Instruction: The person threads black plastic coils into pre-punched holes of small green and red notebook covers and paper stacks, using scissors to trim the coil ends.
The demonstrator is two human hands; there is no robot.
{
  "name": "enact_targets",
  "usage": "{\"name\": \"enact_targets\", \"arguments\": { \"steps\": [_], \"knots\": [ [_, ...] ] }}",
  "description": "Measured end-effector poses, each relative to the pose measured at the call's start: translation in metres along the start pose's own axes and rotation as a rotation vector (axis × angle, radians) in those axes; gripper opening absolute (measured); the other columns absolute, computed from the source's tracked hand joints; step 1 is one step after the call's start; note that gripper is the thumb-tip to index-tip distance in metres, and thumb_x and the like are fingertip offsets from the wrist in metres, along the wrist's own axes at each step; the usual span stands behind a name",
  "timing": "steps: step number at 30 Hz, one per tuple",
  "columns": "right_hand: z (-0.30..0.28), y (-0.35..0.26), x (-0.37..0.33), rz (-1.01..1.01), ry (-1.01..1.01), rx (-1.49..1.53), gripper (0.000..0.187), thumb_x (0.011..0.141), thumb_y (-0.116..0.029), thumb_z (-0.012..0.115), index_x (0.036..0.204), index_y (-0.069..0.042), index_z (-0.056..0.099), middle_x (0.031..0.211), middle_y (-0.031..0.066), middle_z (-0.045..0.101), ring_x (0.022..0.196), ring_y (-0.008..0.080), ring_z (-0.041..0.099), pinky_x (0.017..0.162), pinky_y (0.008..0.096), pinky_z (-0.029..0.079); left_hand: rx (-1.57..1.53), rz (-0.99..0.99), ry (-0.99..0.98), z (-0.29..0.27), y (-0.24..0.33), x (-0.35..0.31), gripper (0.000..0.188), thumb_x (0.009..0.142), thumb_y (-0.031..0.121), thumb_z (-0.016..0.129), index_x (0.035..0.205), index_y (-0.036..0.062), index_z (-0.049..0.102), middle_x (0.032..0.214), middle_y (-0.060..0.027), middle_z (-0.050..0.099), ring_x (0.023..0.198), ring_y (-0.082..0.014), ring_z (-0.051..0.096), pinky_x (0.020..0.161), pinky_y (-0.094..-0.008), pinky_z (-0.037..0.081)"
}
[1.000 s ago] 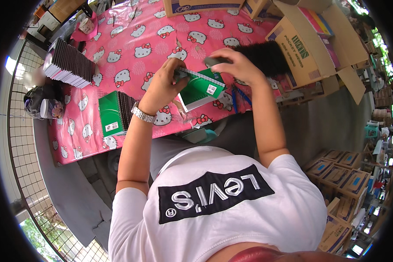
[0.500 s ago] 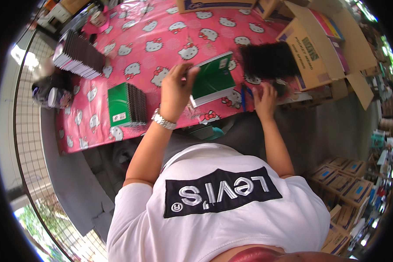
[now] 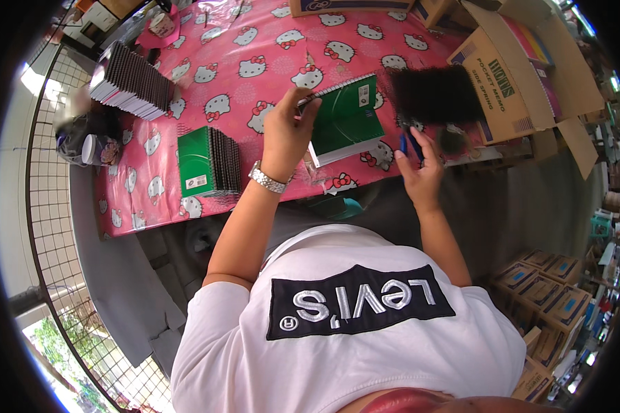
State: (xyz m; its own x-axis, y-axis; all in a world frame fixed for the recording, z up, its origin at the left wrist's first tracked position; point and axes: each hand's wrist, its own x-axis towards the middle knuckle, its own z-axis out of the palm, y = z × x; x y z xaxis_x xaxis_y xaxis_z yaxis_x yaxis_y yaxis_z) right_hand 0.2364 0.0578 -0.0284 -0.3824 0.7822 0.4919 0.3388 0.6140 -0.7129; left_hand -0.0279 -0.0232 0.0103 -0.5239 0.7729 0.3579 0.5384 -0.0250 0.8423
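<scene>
the left hand (image 3: 293, 131) pinches the corner of a green notebook (image 3: 351, 117), with the thumb and fingertips pressed together at the end of its top edge. the right hand (image 3: 424, 168) is curled near a blue tool (image 3: 404, 146), which shows between the thumb and the fingers. i cannot tell if it grips the tool tight.

the notebook is in front of the person, near the middle of the tabletop (image 3: 244, 107), a bit tilted. its pages may rest on the cloth, but i cannot tell. little teeth run along its top edge, and i cannot see if wire goes through every hole.

some work looks done: a stack of green notebooks (image 3: 198, 162) with dark wire edges sits left of the left hand. the notebook in hand looks not quite done. a black fuzzy pile (image 3: 437, 95), maybe lots of wire coils, lies on the right, so there seems to be plenty left.

the tabletop has a shiny pink cover with white cat faces. a tall stack of dark notebooks (image 3: 132, 81) stands far left, near a cup (image 3: 162, 25). an open cardboard box (image 3: 496, 93) is on the right. a wire fence (image 3: 48, 255) is at the left, and more boxes (image 3: 541, 286) are piled low on the right.
</scene>
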Motion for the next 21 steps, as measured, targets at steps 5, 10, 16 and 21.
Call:
{"name": "enact_targets", "arguments": {
  "steps": [5, 10, 16, 21],
  "knots": [
    [0.010, -0.057, 0.027, -0.250, -0.108, 0.068, 0.053, 0.076, -0.014, 0.078, 0.125, -0.003, 0.063, 0.122, 0.0153, 0.064, 0.110, 0.0314, 0.062, 0.096, 0.0407, 0.049, 0.043, -0.009, -0.007, 0.000, 0.003, -0.001, 0.026, 0.093, 0.018, 0.071, 0.112, 0.0020, 0.064, 0.082, -0.0100, 0.070, 0.067, -0.0114, 0.066, 0.056, -0.0254, 0.053],
    [0.032, -0.079, 0.044, -0.329, -0.193, 0.163, 0.055, 0.074, -0.012, 0.079, 0.125, -0.003, 0.063, 0.122, 0.0150, 0.064, 0.110, 0.0301, 0.062, 0.096, 0.0394, 0.049, -0.100, -0.170, -0.092, -0.003, 0.000, 0.000, 0.028, 0.088, 0.017, 0.075, 0.110, 0.0032, 0.064, 0.079, -0.0116, 0.067, 0.064, -0.0170, 0.065, 0.055, -0.0289, 0.049],
    [0.041, -0.086, 0.052, -0.348, -0.227, 0.108, 0.052, 0.074, -0.014, 0.078, 0.123, -0.002, 0.063, 0.121, 0.0144, 0.063, 0.110, 0.0314, 0.059, 0.096, 0.0423, 0.048, -0.220, 0.050, 0.031, 0.004, -0.011, -0.004, 0.018, 0.091, 0.007, 0.069, 0.109, 0.0013, 0.065, 0.083, -0.0099, 0.069, 0.069, -0.0107, 0.068, 0.057, -0.0249, 0.051],
    [0.042, -0.091, 0.053, -0.376, -0.258, 0.001, 0.050, 0.075, -0.014, 0.077, 0.122, -0.002, 0.064, 0.122, 0.0139, 0.063, 0.110, 0.0317, 0.058, 0.095, 0.0428, 0.048, -0.311, -0.120, -0.048, -0.001, -0.010, -0.007, 0.019, 0.091, 0.001, 0.066, 0.110, -0.0017, 0.067, 0.086, -0.0075, 0.071, 0.074, -0.0101, 0.069, 0.060, -0.0239, 0.055]
  ]
}}
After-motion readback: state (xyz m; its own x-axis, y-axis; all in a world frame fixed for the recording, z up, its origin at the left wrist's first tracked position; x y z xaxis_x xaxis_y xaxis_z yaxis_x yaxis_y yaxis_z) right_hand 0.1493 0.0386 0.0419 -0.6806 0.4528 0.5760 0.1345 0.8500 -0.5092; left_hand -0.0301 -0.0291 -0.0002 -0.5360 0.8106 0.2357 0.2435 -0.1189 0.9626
